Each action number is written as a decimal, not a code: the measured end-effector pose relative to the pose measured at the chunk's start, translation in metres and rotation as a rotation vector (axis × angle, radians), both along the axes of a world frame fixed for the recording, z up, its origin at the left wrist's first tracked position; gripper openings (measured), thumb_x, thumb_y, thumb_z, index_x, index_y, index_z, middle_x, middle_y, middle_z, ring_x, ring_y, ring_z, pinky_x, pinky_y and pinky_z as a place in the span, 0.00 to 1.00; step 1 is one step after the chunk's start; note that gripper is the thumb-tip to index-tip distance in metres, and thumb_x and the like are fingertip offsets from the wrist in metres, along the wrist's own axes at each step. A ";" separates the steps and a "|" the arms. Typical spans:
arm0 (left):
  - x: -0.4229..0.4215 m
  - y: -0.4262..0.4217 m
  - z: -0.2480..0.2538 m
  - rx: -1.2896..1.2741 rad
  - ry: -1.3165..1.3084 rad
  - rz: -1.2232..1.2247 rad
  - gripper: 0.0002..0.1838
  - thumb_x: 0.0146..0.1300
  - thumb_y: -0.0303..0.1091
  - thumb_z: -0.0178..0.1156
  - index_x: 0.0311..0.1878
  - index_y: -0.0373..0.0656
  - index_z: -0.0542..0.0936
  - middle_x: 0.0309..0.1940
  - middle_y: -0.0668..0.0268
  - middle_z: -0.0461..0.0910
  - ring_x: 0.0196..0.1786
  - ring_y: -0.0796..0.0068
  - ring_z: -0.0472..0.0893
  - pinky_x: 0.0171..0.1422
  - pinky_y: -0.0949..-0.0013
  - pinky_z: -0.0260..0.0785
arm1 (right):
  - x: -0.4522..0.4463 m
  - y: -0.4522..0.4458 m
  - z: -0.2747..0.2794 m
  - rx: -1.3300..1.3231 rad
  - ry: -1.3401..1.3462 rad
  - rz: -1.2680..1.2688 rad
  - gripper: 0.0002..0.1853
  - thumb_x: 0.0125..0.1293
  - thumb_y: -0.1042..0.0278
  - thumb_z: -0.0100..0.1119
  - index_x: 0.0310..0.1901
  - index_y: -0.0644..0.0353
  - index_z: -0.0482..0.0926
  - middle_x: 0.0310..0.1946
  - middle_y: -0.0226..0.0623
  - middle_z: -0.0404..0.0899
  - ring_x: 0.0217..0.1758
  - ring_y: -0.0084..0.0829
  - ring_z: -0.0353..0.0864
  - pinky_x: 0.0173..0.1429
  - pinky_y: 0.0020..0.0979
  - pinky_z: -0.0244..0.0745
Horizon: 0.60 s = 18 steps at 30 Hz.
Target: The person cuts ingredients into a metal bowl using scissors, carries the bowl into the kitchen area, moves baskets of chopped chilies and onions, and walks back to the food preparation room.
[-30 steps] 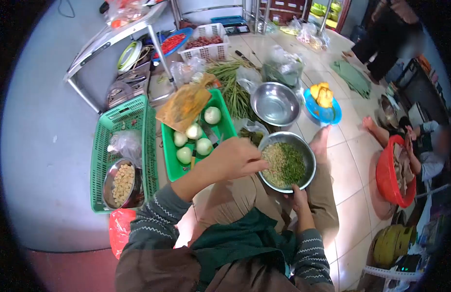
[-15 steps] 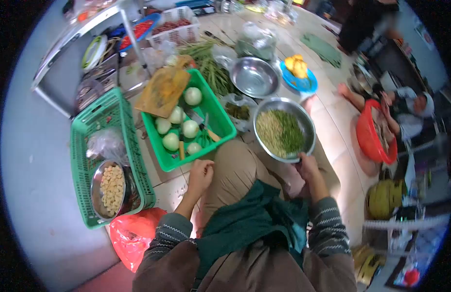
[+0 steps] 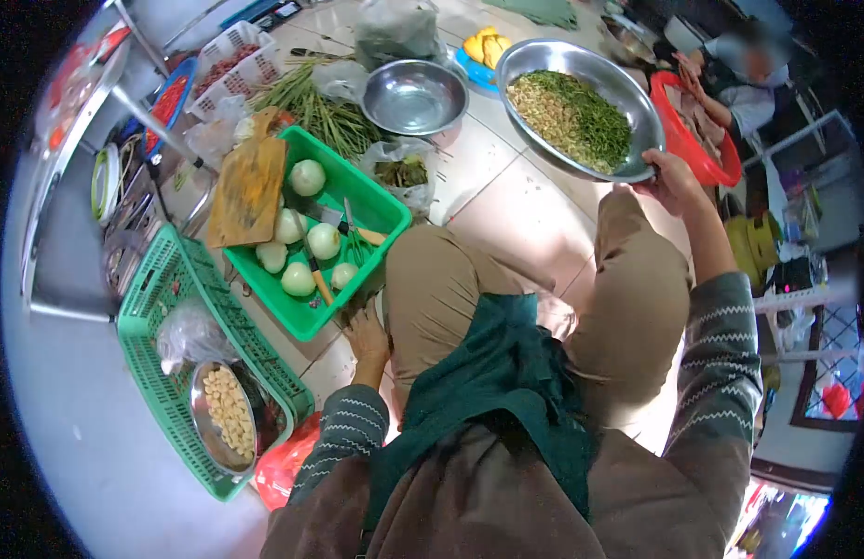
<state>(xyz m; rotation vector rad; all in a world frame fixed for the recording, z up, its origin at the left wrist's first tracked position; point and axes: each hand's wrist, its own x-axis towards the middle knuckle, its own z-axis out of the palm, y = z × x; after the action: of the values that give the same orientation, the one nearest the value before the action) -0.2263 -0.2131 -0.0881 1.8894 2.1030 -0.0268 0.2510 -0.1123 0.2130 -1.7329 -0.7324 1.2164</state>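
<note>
Beyond the right knee (image 3: 637,261), the right hand (image 3: 676,182) grips the rim of a metal bowl (image 3: 641,110); the left hand (image 3: 367,337), well apart, is down by the green tray (image 3: 376,200), its grip unclear. Chopped greens (image 3: 599,121) and pale bits (image 3: 548,107) are already cut, side by side, largely unmixed. Onions (image 3: 306,177) remain whole, among knives (image 3: 321,279); a board (image 3: 250,191) overlaps the tray's edge. A red tub (image 3: 716,172) crowds the bowl's far side.

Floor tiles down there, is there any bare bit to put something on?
Yes: pale bare tiles lie between the round silver metal bowl, the tilted metal bowl of chopped greens in the right hand, and the brown-trousered knees. Left is crowded: green plastic basin of white onions beside green plastic crate.
</note>
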 end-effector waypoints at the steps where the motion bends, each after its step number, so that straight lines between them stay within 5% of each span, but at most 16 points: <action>1: -0.001 0.002 0.000 -0.017 -0.004 0.008 0.28 0.58 0.37 0.51 0.64 0.54 0.60 0.53 0.57 0.67 0.60 0.59 0.63 0.62 0.49 0.49 | 0.000 0.000 -0.008 -0.019 -0.005 -0.011 0.12 0.60 0.66 0.47 0.35 0.69 0.71 0.26 0.44 0.77 0.27 0.32 0.79 0.32 0.28 0.79; 9: 0.000 0.006 -0.011 0.100 0.074 -0.007 0.26 0.59 0.38 0.48 0.62 0.53 0.62 0.55 0.57 0.66 0.61 0.56 0.62 0.64 0.48 0.46 | 0.021 -0.016 -0.102 -0.170 0.104 -0.033 0.11 0.56 0.72 0.47 0.36 0.74 0.70 0.28 0.47 0.76 0.26 0.36 0.79 0.32 0.32 0.78; 13: 0.002 0.010 -0.014 -0.034 -0.034 0.067 0.34 0.49 0.51 0.57 0.62 0.53 0.64 0.55 0.54 0.66 0.60 0.52 0.63 0.64 0.45 0.45 | 0.042 -0.006 -0.142 -0.180 0.114 -0.063 0.13 0.56 0.73 0.46 0.41 0.73 0.68 0.28 0.45 0.76 0.25 0.35 0.79 0.31 0.32 0.78; 18: 0.002 0.020 -0.004 -0.353 0.088 0.112 0.33 0.54 0.51 0.54 0.63 0.48 0.62 0.56 0.56 0.67 0.59 0.55 0.66 0.64 0.49 0.50 | 0.061 0.048 -0.205 -0.150 0.078 -0.053 0.16 0.56 0.74 0.47 0.48 0.66 0.66 0.29 0.38 0.74 0.23 0.26 0.73 0.28 0.27 0.72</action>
<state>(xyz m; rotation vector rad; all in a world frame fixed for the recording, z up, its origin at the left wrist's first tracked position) -0.2239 -0.1927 -0.0920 1.5872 2.0919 -0.4334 0.3120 -0.0644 0.0084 -1.8033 -0.5582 1.3233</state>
